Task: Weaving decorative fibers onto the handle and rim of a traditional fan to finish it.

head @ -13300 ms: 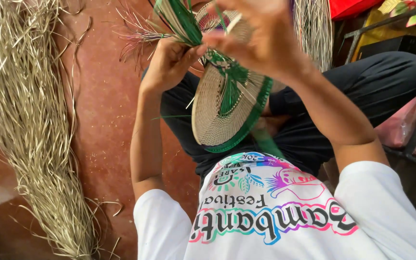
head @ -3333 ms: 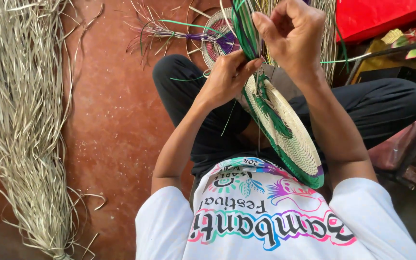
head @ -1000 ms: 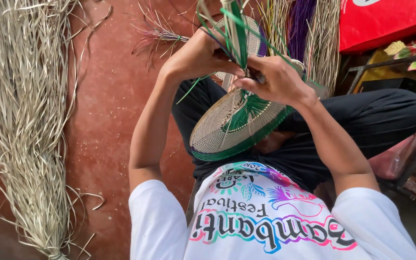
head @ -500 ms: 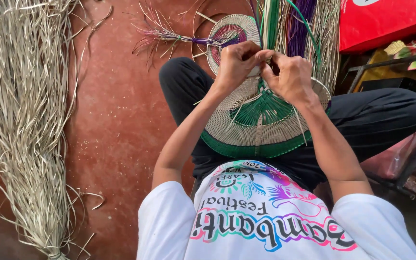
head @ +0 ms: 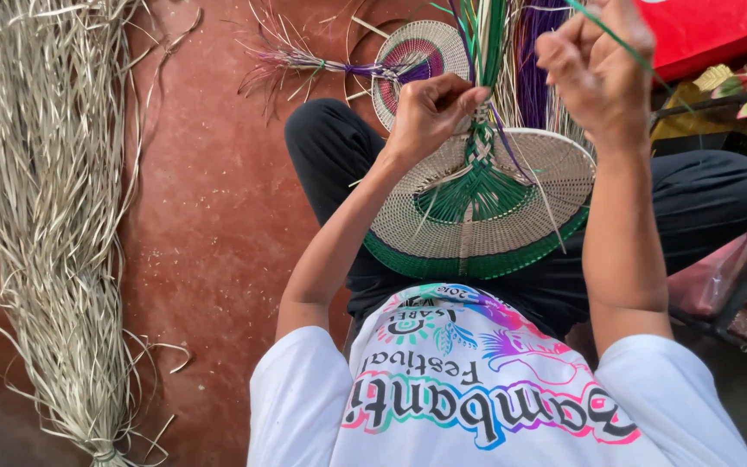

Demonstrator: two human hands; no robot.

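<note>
A straw bundle (head: 49, 216) lies along the floor's (head: 209, 225) left edge. The left hand (head: 430, 112) pinches the green braid atop the woven fan (head: 486, 207) on the lap; the right hand (head: 594, 65), raised beside it, pinches a green strand (head: 641, 56).

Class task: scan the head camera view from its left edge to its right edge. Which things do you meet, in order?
Bundle of dry straw strips → bare red floor → left hand → green and natural woven fan → right hand → red box.
</note>
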